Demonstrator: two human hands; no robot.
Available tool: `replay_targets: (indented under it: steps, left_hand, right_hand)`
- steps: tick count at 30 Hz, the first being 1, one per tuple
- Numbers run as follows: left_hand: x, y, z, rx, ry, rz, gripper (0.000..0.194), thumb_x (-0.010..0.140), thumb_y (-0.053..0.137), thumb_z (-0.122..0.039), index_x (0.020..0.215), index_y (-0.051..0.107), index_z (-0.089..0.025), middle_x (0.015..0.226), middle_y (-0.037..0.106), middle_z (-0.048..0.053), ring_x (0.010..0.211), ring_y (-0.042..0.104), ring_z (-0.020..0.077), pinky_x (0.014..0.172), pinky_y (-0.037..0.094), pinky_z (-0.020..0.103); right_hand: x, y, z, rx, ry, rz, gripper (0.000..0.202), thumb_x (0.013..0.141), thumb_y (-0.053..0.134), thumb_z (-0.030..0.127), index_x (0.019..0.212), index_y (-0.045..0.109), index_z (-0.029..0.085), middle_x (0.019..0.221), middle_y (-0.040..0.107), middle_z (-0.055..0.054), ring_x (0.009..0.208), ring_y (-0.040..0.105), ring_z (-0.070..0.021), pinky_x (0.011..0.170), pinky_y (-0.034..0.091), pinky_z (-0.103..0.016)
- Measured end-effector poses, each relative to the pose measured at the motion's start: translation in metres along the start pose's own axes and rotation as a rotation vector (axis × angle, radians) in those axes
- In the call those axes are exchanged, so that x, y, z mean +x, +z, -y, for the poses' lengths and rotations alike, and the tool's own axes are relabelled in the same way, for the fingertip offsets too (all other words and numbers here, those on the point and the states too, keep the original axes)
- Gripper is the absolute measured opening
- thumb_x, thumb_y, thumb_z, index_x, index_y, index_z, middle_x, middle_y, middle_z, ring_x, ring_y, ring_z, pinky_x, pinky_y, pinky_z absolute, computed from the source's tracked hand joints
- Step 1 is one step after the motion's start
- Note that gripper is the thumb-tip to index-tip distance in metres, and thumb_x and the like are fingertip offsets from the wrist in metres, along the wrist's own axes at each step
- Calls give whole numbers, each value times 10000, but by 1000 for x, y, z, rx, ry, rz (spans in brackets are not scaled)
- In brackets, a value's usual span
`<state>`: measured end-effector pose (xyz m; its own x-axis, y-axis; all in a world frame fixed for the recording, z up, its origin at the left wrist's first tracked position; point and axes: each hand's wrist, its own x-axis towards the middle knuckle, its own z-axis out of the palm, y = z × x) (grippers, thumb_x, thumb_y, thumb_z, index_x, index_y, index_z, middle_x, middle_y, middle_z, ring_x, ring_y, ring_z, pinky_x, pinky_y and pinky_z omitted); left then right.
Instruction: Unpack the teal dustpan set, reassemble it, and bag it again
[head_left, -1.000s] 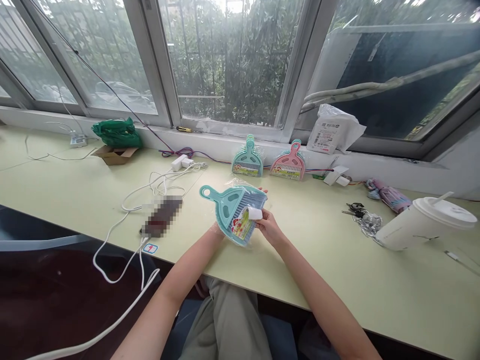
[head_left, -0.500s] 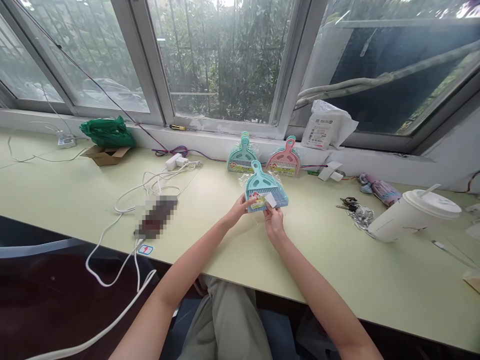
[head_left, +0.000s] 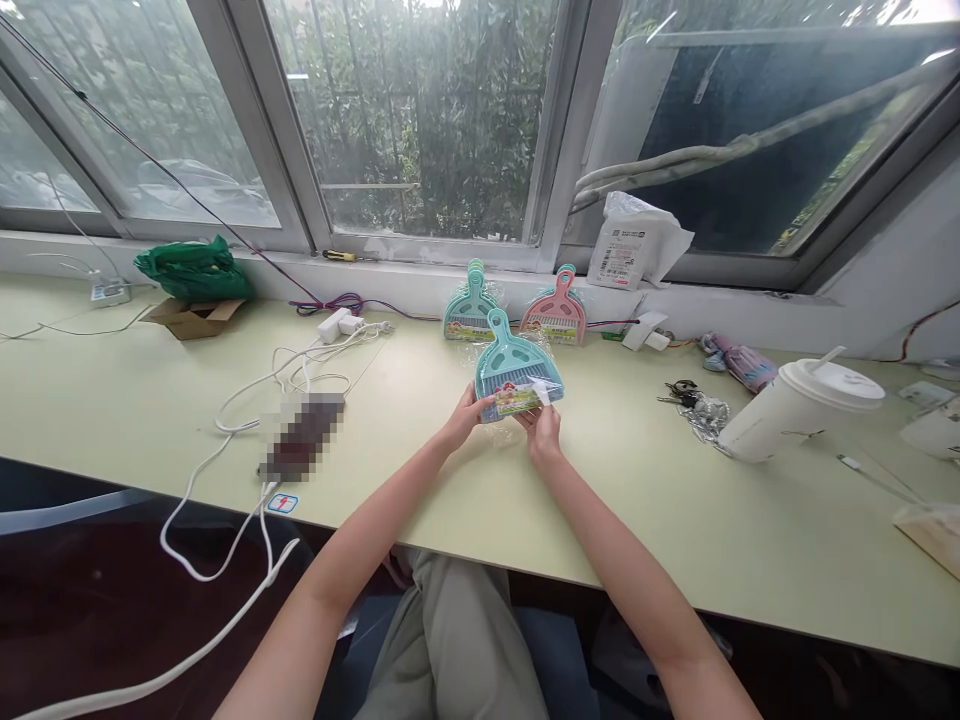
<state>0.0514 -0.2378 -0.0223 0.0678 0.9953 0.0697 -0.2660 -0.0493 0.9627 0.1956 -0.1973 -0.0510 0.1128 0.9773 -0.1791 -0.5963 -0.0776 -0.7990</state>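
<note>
A teal dustpan and brush set (head_left: 517, 368) in clear plastic wrap is held up over the table, its handle pointing away from me. My left hand (head_left: 463, 415) grips its lower left corner. At the lower right edge, my right hand (head_left: 543, 425) holds the set from below, with a small white piece (head_left: 541, 391) by its fingertips. Behind it, teal dustpan sets (head_left: 470, 308) and pink-fronted ones (head_left: 556, 310) lean upright against the sill wall.
On the left are a green bag (head_left: 193, 270) on a cardboard box (head_left: 196, 318), white cables, a charger (head_left: 341, 324) and a blurred dark device (head_left: 304, 437). Keys (head_left: 697, 410), a pink pouch (head_left: 746, 366) and a white lidded cup (head_left: 799, 410) stand or lie right.
The held set has turned slightly, its front now facing me more squarely. Its label is less covered by my right hand and the white piece. The camera view has shifted a little right.
</note>
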Motion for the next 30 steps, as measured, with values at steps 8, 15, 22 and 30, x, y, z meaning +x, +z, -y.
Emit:
replay_targets:
  steps: [8, 15, 22, 30]
  left_hand:
    - [0, -4, 0, 57, 39, 23, 590, 733, 711, -372, 1226, 435, -201, 1271, 548, 106, 1165, 526, 291, 921, 475, 424]
    - [3, -4, 5, 29, 36, -14, 631, 691, 721, -331, 1224, 412, -193, 1257, 542, 108, 1156, 519, 292, 933, 469, 457]
    - [3, -5, 3, 7, -8, 0, 640, 670, 716, -290, 1224, 399, -241, 1227, 555, 78, 1041, 571, 259, 824, 529, 443]
    - [4, -10, 1, -47, -14, -28, 660, 661, 712, -264, 1248, 410, -250, 1232, 559, 74, 1060, 576, 268, 866, 519, 493]
  right_hand:
    - [-8, 0, -2, -14, -5, 84, 340, 664, 734, 367, 934, 613, 201, 910, 720, -21, 790, 695, -165, 747, 596, -306]
    - [1, -3, 1, -30, 84, 26, 324, 739, 650, 454, 924, 595, 192, 760, 708, -27, 706, 696, -178, 708, 602, -341]
    - [11, -9, 11, -58, 161, 13, 457, 799, 533, 608, 975, 600, 192, 734, 700, -52, 680, 701, -203, 658, 600, -370]
    - [10, -7, 16, -115, 126, 103, 500, 772, 539, 659, 947, 613, 196, 745, 708, -59, 687, 703, -208, 633, 598, -354]
